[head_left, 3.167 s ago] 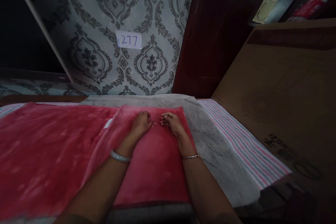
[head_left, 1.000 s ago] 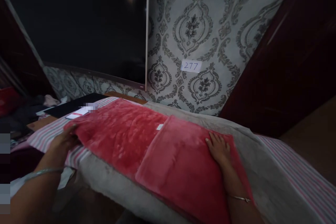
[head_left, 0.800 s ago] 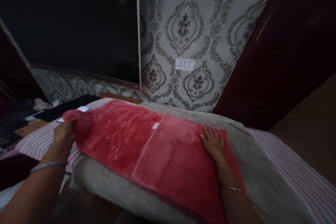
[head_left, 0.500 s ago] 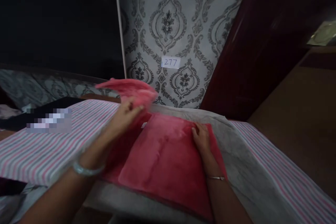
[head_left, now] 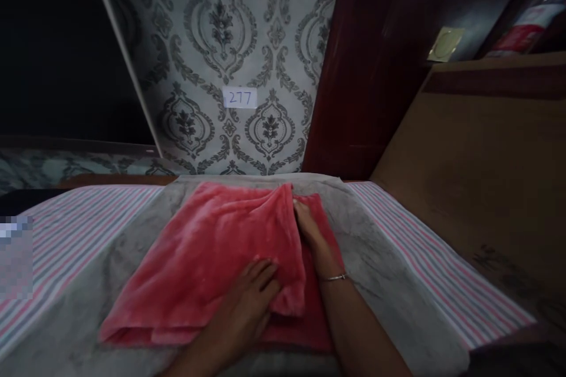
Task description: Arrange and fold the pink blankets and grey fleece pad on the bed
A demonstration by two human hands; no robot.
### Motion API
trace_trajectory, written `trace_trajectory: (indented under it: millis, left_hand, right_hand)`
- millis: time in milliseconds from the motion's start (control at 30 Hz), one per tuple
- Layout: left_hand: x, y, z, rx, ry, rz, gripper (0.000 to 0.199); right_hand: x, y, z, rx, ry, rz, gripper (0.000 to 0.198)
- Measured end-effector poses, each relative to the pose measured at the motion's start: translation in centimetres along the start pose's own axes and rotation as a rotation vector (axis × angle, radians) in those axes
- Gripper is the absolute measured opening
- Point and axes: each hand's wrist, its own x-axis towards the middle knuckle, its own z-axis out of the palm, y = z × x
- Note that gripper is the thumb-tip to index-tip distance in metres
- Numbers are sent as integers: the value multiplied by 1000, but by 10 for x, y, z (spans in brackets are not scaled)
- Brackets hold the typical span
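Note:
A pink plush cloth (head_left: 212, 235) lies folded over, its left part covering most of the right part. My left hand (head_left: 254, 291) rests on top near the front, fingers stretched out over the plush. My right hand (head_left: 308, 224) is at the free edge of the upper layer, towards the back. Its fingertips are hidden by that edge, where creases gather and the layer rises a little. A strip of the lower layer (head_left: 325, 247) shows on the right, under my right wrist.
Beneath lies a grey cloth (head_left: 375, 283), over a striped sheet (head_left: 424, 265). A cardboard box (head_left: 481, 171) stands at the right. Behind are patterned wallpaper with a paper marked 277 (head_left: 240, 98), a dark screen (head_left: 66, 53) and a dark red panel (head_left: 354, 70).
The pink flap my left hand held up has come down over the right part. My left hand has moved forward-right and now lies flat on it. The view has turned right.

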Motion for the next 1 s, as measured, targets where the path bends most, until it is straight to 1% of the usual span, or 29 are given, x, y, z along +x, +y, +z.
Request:
trace_trajectory:
  millis: [67, 133, 167, 233, 300, 333, 367, 433, 467, 533, 567, 600, 633, 667, 767, 800, 833, 900, 933, 1000]
  left_hand:
    - [3, -3, 1, -19, 105, 4, 52]
    - [4, -8, 1, -93, 210, -24, 52]
    - [5, -10, 0, -147, 245, -54, 50]
    - [7, -13, -7, -257, 265, -134, 45]
    - [12, -14, -19, -336, 248, -218, 41]
    - [15, -13, -26, -359, 238, -247, 39]
    - [19, -11, -34, -369, 234, -263, 38]
    - [29, -5, -48, -354, 271, -240, 36]
    - [34, 0, -54, -332, 302, -203, 35]
    - [43, 10, -57, -269, 374, -83, 36]
    - [46, 16, -55, -239, 398, -18, 38]
    - [49, 21, -50, -215, 403, 31, 41]
    - [51, 27, -41, -198, 379, 62, 43]
    - [53, 31, -31, -187, 321, 74, 44]
    - [51, 38, 9, -124, 42, 88, 37]
    - [50, 39, 22, -81, -33, 104, 33]
    - [47, 38, 34, -36, -82, 118, 31]
    - [43, 36, 50, 26, -106, 129, 33]
    - [40, 34, 54, 33, -109, 124, 34]
    - [37, 33, 55, 32, -120, 121, 39]
  right_hand:
    - [6, -3, -2, 39, 39, 32, 53]
    - [4, -8, -3, 88, 22, 75, 53]
    - [3, -11, -2, 107, -1, 96, 56]
    - [0, -20, 4, 126, -21, 142, 72]
    - [4, -31, 14, 103, -20, 172, 90]
    - [8, -38, 20, 82, -17, 173, 95]
    - [13, -46, 24, 61, -16, 167, 97]
    - [27, -61, 28, 42, -3, 125, 95]
    - [34, -67, 27, 45, 15, 72, 94]
    - [43, -75, 17, 50, 65, -86, 93]
    - [45, -75, 9, 43, 94, -159, 92]
    - [45, -71, 0, 29, 125, -191, 91]
    - [41, -65, -9, 8, 155, -173, 88]
    - [36, -55, -18, -15, 180, -110, 85]
    - [14, -21, -40, -61, 203, 115, 68]
    - [8, -10, -46, -59, 191, 153, 60]
    - [3, -1, -50, -52, 177, 174, 53]
    - [-2, 11, -55, -30, 152, 202, 40]
    - [-2, 14, -56, -19, 142, 208, 36]
    - [1, 15, -56, -3, 127, 214, 34]
